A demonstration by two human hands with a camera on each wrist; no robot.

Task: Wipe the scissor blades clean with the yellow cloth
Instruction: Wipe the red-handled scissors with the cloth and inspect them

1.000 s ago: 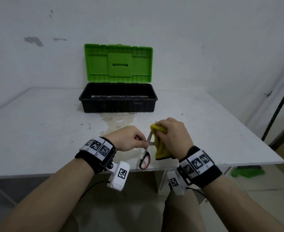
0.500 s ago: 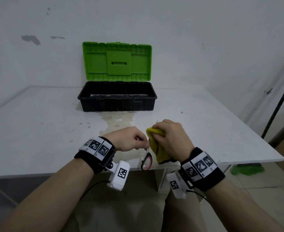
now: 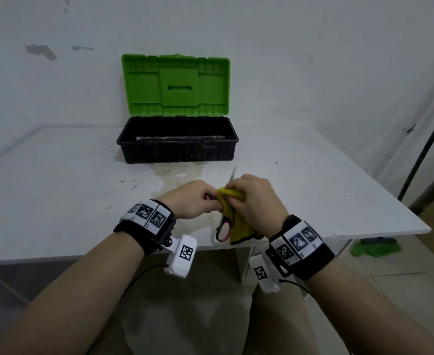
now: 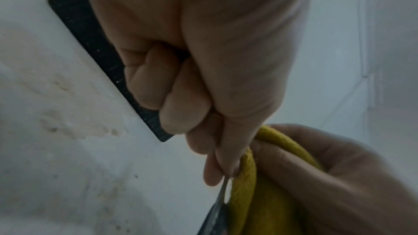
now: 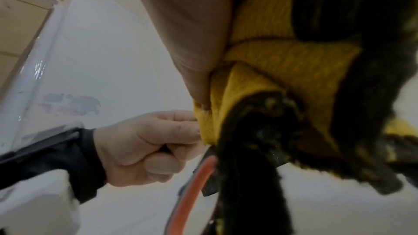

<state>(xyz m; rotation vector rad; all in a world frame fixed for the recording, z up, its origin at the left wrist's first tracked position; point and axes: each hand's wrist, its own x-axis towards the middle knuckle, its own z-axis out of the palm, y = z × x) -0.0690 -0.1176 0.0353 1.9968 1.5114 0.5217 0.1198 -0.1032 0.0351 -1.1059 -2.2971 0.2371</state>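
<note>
The scissors [image 3: 223, 228] have red-and-black handle loops and point away from me, held just above the table's near edge. Their blade tip [image 3: 232, 174] sticks out beyond my right hand. My left hand [image 3: 194, 199] grips the upper handle loop, thumb and forefinger pinching near the pivot [image 4: 222, 188]. My right hand [image 3: 253, 198] holds the yellow cloth [image 3: 237, 221] folded around the blades. The cloth's dark-edged tail [image 5: 291, 67] hangs down under the right palm. Most of the blades are hidden inside the cloth.
An open toolbox [image 3: 177, 139] with a black base and a raised green lid [image 3: 175, 84] stands at the back middle of the white table [image 3: 57, 190]. A brownish stain [image 3: 180, 172] lies between the box and my hands. A green object [image 3: 376, 249] lies on the floor, right.
My right hand slid the cloth back along the blades toward the handles, so the blade tip now shows beyond it. The left hand kept its hold on the handle.
</note>
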